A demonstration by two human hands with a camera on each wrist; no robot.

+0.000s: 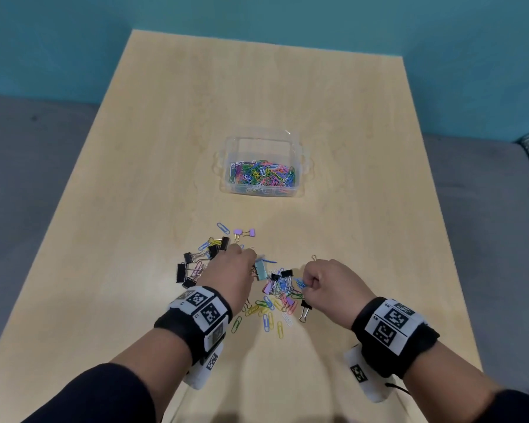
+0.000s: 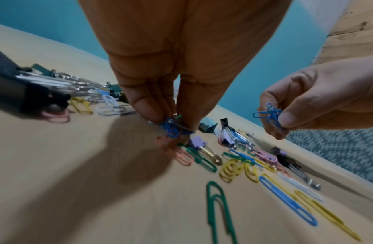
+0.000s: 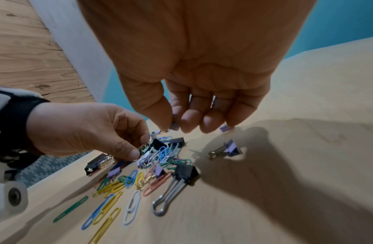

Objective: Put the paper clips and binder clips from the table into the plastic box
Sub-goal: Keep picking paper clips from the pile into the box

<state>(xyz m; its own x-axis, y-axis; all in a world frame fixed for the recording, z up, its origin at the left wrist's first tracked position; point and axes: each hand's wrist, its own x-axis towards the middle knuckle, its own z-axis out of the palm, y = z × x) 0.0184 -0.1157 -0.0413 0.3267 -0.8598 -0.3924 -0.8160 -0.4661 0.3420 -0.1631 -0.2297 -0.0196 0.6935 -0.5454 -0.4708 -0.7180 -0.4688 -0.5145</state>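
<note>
A clear plastic box (image 1: 300,166) stands mid-table with several coloured paper clips inside. Nearer me lies a scatter of paper clips (image 1: 268,312) and black, lilac and teal binder clips (image 1: 185,271). My left hand (image 1: 252,264) reaches down into the pile, and its fingertips pinch a small bunch of blue paper clips (image 2: 171,130) just above the table. My right hand (image 1: 306,285) hovers right of the pile, thumb and fingers pinching a few blue paper clips (image 2: 271,114). In the right wrist view the right hand (image 3: 173,127) hides most of what it holds.
The light wooden table (image 1: 348,117) stretches far beyond the box. Black binder clips (image 1: 223,242) lie left of my left hand, and two lilac ones (image 1: 245,232) just beyond it. Grey floor and a teal wall surround the table.
</note>
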